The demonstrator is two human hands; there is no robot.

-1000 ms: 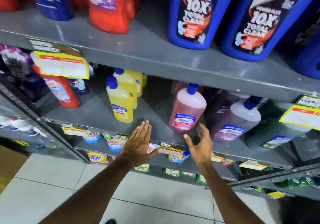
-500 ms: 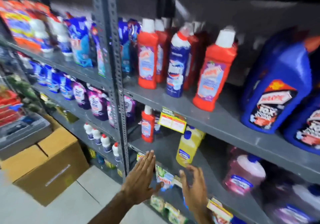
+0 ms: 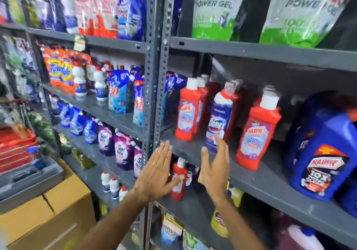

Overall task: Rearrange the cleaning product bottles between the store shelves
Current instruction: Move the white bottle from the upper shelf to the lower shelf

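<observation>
On the grey shelf (image 3: 257, 184) stand a red Harpic bottle (image 3: 188, 110), a blue Domex bottle (image 3: 219, 120) and another red Harpic bottle (image 3: 257, 132). A large blue jug (image 3: 320, 153) stands at the right. My left hand (image 3: 156, 170) is flat and open in front of the shelf edge, holding nothing. My right hand (image 3: 215, 164) is open too, its fingertips just below the Domex bottle without gripping it. A smaller red bottle (image 3: 178, 180) shows on the shelf below, between my hands.
A perforated steel upright (image 3: 156, 76) divides the two shelf bays. The left bay holds detergent pouches (image 3: 117, 93) and small white-capped bottles (image 3: 80, 83). Green Ariel pouches (image 3: 216, 8) fill the top shelf. A cardboard box (image 3: 50, 217) stands on the floor at lower left.
The view has swung up from the lower shelves of pink and yellow bottles to the shelf of red and blue bottles. Both hands rose with it and stay open.
</observation>
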